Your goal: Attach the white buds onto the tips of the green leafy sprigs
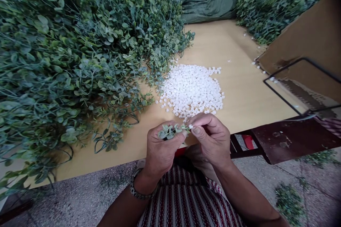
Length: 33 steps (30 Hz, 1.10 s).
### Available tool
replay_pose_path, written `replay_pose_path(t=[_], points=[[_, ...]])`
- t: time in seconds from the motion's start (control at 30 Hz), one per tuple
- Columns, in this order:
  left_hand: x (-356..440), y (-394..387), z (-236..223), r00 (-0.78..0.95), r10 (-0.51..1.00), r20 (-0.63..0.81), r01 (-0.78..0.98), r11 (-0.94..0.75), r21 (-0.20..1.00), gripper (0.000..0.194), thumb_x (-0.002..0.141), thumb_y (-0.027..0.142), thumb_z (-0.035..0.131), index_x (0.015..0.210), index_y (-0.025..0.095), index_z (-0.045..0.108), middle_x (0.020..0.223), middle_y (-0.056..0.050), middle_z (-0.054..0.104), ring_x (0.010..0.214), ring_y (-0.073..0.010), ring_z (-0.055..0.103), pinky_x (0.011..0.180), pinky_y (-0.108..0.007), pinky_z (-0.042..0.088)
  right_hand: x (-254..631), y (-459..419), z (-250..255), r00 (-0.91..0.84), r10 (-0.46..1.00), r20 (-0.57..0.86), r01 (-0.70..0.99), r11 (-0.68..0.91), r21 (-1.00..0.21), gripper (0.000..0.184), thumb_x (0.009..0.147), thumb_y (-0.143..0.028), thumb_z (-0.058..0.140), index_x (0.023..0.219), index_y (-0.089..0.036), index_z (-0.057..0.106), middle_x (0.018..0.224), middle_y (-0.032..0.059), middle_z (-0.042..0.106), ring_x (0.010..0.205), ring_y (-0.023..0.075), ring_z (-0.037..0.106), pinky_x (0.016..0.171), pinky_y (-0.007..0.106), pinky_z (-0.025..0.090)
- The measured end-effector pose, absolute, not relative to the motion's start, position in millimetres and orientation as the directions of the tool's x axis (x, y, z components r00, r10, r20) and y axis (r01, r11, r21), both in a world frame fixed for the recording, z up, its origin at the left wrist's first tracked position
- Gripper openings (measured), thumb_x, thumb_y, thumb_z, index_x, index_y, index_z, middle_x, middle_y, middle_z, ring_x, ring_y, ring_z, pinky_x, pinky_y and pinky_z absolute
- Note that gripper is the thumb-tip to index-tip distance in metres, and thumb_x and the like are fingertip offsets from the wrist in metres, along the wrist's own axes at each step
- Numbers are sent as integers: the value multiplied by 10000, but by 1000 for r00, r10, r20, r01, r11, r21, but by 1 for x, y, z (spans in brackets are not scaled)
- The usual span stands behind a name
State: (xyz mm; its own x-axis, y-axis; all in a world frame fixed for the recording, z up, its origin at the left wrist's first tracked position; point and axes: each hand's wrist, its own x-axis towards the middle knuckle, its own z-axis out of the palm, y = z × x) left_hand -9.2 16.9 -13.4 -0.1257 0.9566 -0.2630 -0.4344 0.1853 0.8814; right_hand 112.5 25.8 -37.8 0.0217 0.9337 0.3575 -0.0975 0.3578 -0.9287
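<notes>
My left hand [161,150] is closed around a small green leafy sprig [170,131], held just off the near edge of the wooden table [239,88]. My right hand [211,138] pinches a tiny white bead [190,126] against the sprig's tip. Both hands meet close together above my lap. Just beyond them on the table lies a heap of small white beads [191,90]. A metal watch sits on my left wrist.
A large pile of artificial green foliage [74,53] covers the table's left half. More foliage [277,0] lies at the far right, a green sack [207,3] at the back. A cardboard box [306,46] and a black wire frame [301,85] stand on the right.
</notes>
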Motion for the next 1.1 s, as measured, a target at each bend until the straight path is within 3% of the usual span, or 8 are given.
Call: replay_pose_path(t=[0.27,0.6,1.1], points=[[-10,16,-20,-158,960,-233,-377,159,913,122,601,166,727,574,147,609,488,66,422,420,-35,309,384,-173,259,112,25,-41,47,860,508,80,504,-860,80,862,-149,611,836,-222,631,758,11,660,741,148,629,675,294,532],[-9,16,-20,-193,952,-239,-326,167,931,92,564,142,697,563,147,606,509,55,463,463,-45,355,436,-169,320,112,24,-44,32,838,545,148,535,-832,88,852,-138,610,851,-225,626,751,15,666,736,162,643,657,313,542],[-8,15,-20,-192,958,-214,-295,152,943,51,566,114,627,555,154,598,508,53,474,460,-48,349,428,-178,299,110,24,-45,45,836,547,85,542,-836,104,852,-129,608,849,-230,636,741,9,661,729,153,638,652,301,534]])
